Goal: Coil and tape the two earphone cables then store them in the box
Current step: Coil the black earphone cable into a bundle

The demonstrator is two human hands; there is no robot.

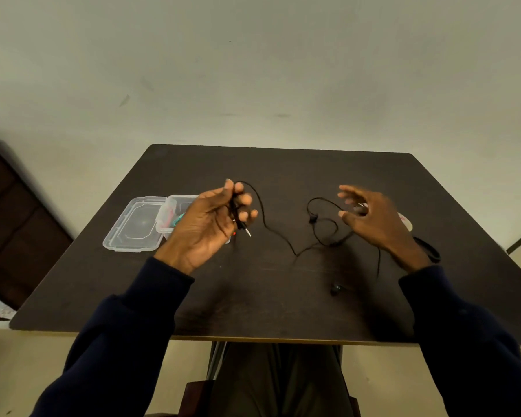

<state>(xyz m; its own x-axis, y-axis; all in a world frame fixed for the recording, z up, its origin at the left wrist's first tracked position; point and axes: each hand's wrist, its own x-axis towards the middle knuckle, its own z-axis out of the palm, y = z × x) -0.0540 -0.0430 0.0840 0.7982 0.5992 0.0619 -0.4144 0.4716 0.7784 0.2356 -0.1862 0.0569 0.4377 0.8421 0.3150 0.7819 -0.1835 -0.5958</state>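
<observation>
My left hand (214,219) is raised over the dark table (253,296) and grips the plug end of a black earphone cable (265,224); the metal jack sticks out below my fingers. From there the cable runs down onto the table, loops loosely near the middle, and ends in an earbud (334,288) near the front. My right hand (370,215) hovers above the loops with its fingers spread, holding nothing. The clear plastic box (175,212) stands behind my left hand with something teal and red inside, partly hidden.
The box's clear lid (136,225) lies flat to the left of the box. A white roll, perhaps tape (405,221), peeks out behind my right hand. A dark object (430,251) lies by my right wrist. A pale wall rises behind the table.
</observation>
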